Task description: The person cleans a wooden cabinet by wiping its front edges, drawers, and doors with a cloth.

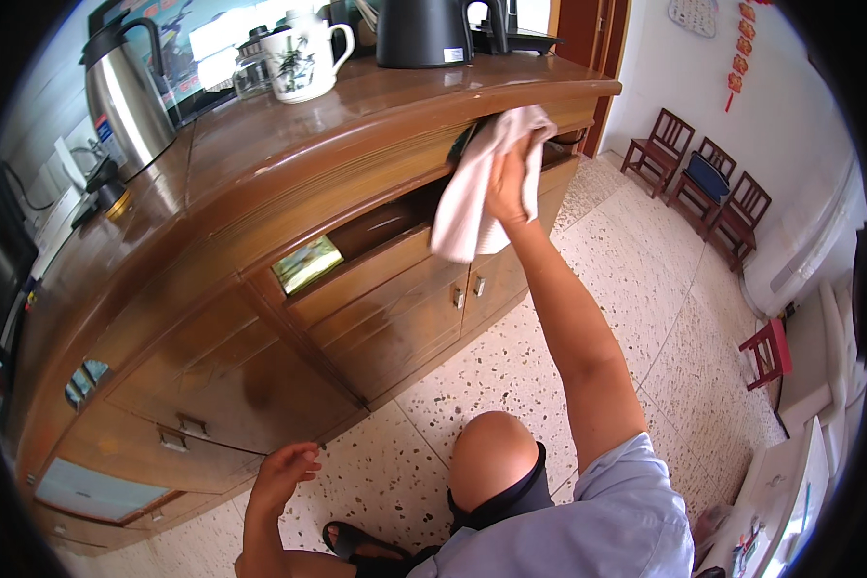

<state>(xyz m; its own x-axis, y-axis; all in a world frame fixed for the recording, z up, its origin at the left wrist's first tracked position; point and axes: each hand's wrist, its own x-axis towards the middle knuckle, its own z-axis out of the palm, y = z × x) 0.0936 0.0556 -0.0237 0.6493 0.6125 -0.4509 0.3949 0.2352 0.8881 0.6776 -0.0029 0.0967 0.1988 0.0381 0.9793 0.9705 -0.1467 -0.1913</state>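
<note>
A pale pink cloth (464, 195) hangs from my right hand (509, 177), which presses it against the front of the wooden cabinet (318, 159), just under the overhanging top edge. Part of the cloth drapes over the open shelf slot below the top. My left hand (287, 473) is low at the left, in front of the cabinet doors, fingers loosely curled with nothing in them. A green and yellow packet (307, 265) lies in the left end of the slot.
On the cabinet top stand a steel thermos jug (126, 94), a white mug (300, 61), a glass jar (251, 72) and a black kettle (423, 32). Wooden chairs (657, 148) line the far wall; a red stool (769, 354) stands right. My knee (495, 455) is below the cabinet.
</note>
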